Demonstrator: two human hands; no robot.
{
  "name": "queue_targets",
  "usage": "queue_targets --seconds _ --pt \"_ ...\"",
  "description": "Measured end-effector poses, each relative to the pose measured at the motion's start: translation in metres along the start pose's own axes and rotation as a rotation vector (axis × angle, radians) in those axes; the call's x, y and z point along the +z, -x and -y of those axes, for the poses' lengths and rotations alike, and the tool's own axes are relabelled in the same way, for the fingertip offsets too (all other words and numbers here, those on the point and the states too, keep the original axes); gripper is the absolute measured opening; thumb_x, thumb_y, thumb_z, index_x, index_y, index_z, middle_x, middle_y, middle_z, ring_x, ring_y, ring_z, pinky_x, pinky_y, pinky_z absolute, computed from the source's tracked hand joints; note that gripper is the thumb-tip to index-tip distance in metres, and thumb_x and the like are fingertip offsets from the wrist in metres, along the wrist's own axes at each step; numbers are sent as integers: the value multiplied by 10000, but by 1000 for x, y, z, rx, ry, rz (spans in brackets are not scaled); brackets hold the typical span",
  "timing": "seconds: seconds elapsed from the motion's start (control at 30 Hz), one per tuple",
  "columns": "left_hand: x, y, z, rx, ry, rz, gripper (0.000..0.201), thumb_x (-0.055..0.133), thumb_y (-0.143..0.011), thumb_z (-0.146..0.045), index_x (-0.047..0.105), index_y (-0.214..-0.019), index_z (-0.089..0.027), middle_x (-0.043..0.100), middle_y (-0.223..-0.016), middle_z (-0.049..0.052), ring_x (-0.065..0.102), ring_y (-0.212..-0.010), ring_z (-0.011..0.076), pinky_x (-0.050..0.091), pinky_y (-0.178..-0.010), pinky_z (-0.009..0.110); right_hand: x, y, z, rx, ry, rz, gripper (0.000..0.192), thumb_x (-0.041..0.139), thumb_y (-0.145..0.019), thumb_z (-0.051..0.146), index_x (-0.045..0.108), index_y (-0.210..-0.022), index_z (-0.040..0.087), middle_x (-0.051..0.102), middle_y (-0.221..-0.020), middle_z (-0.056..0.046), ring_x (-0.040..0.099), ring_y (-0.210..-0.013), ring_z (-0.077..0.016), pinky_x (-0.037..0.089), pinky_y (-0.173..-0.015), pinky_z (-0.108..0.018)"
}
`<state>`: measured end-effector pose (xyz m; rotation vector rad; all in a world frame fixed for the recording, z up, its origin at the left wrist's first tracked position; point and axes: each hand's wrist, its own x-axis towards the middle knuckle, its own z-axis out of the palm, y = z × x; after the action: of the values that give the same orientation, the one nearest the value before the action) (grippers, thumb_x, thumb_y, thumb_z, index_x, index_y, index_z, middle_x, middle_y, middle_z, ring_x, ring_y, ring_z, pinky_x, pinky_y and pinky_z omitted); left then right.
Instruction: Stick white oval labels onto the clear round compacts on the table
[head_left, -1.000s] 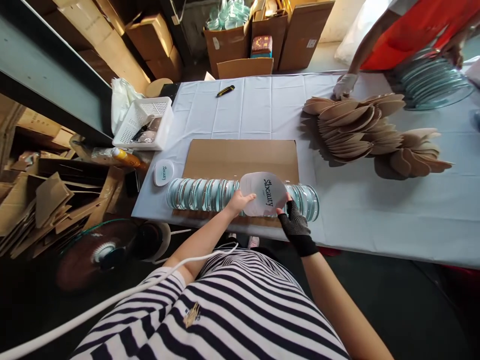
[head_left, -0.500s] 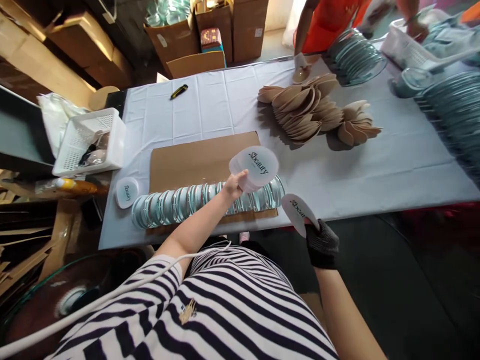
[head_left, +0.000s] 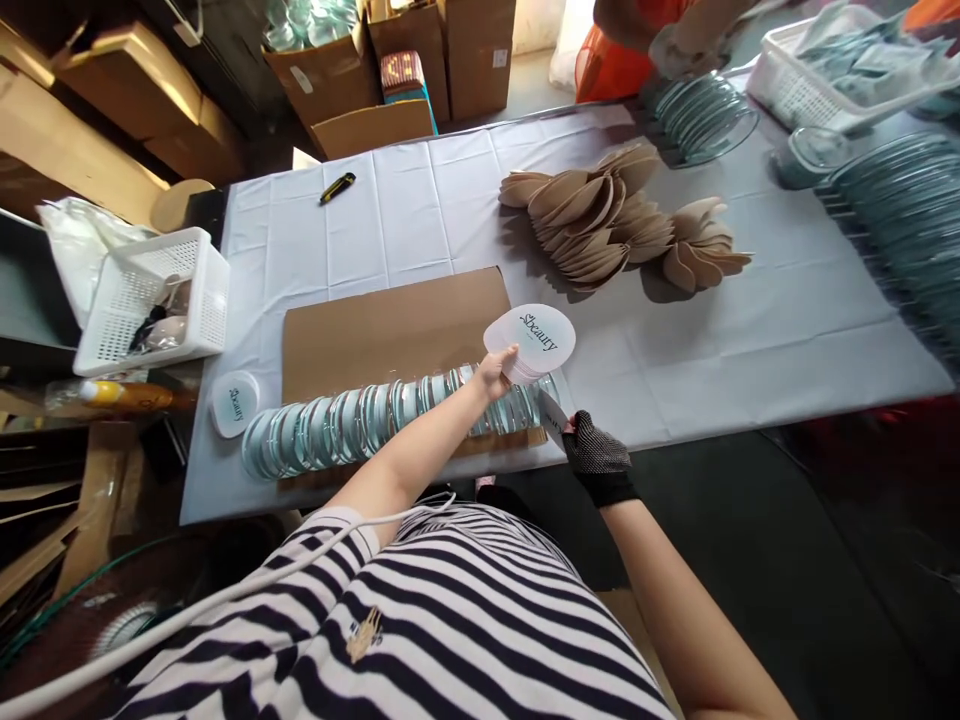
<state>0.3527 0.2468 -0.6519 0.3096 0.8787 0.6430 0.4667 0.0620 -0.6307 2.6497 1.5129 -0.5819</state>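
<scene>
My left hand (head_left: 495, 374) grips a stack of rounded white cards (head_left: 531, 340) with "beauty" printed on the top one. It is held over the right part of a long row of clear round-edged containers (head_left: 360, 425) standing on edge. My right hand (head_left: 597, 446), in a dark fingerless-looking glove, pinches a single printed card (head_left: 553, 412) at the right end of that row. The card is tilted, and its far edge meets the last containers; whether it is between two of them I cannot tell. Under the row lies a flat cardboard sheet (head_left: 397, 318).
Another pile of printed cards (head_left: 235, 404) lies at the table's left edge. Brown curved inserts (head_left: 600, 215) are heaped toward the back. A yellow-black utility knife (head_left: 337, 188) and a white basket (head_left: 206, 300) are to the left. A co-worker's orange clothing (head_left: 615, 65) shows across the table.
My right hand has brought its card leftward to the end of the row. My left hand with the stack has shifted slightly right. The co-worker's hands have moved off the table edge.
</scene>
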Motion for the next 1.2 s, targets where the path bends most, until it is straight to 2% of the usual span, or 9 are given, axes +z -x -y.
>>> queue_targets --seconds 0.27,0.43,0.67,0.77,0.87,0.93,1.03,1.1,1.2 --pt "1 0 1 -19 -11 10 385 755 -734 -174 667 -1107 -132 695 -1223 141 605 -1230 315 471 -1089 487 21 -39 17 -23 -204 -24 219 481 -966 314 646 -1002 174 711 -942 -74 586 -716 -145 271 -600 -243" --pt "2 2 1 2 -25 5 362 758 -745 -176 676 -1096 -138 705 -1204 133 614 -1220 311 473 -1093 475 29 -41 26 -27 -144 29 278 444 -982 306 670 -1073 174 724 -867 -105 648 -701 -173 374 -618 -247" --pt "6 0 9 70 -49 -18 310 777 -716 -155 699 -1013 -118 738 -1108 130 634 -1188 307 471 -1083 470 12 -40 8 -42 -806 373 436 441 -882 360 702 -1038 48 617 -541 -4 519 -422 -129 441 -444 -231" --pt "9 3 13 100 -95 -8 330 803 -684 -173 707 -992 -107 746 -1075 134 641 -1170 315 462 -1078 489 -6 -49 -1 130 -859 28 445 437 -896 399 664 -1126 94 680 -692 -70 615 -574 -180 518 -582 -297" --pt "10 11 17 149 -138 41 376 815 -665 -186 712 -1017 -106 751 -1056 126 648 -1153 309 464 -1065 478 -30 -57 1 165 -728 -383 559 381 -935 450 518 -1371 128 658 -1203 -174 638 -1067 -255 499 -940 -423" --pt "8 20 18 193 -144 63 410 817 -668 -211 708 -1052 -117 752 -1059 113 655 -1139 292 476 -1048 451 -43 -55 13 60 -630 -418 621 418 -921 437 451 -1437 94 498 -1432 -215 476 -1321 -303 392 -1085 -479" --pt "0 31 18 232 -167 8 394 822 -674 -251 709 -1032 -131 755 -1047 103 662 -1118 284 493 -1018 428 -47 -45 41 -118 -486 -436 581 464 -906 390 499 -1415 112 407 -1515 -190 358 -1410 -326 344 -1125 -498" --pt "-6 35 15 218 -190 -18 356 834 -660 -258 715 -972 -132 758 -1019 108 663 -1114 301 498 -1005 437 -42 -38 56 -146 -496 -386 499 423 -926 366 565 -1356 158 532 -1410 -165 485 -1308 -311 417 -1061 -461" --pt "-13 35 4 200 -197 -17 315 835 -656 -238 720 -929 -129 759 -1014 109 657 -1131 308 489 -1021 439 -32 -22 56 72 -628 -365 498 344 -953 411 613 -1265 132 681 -1130 -169 649 -1012 -287 524 -862 -391"
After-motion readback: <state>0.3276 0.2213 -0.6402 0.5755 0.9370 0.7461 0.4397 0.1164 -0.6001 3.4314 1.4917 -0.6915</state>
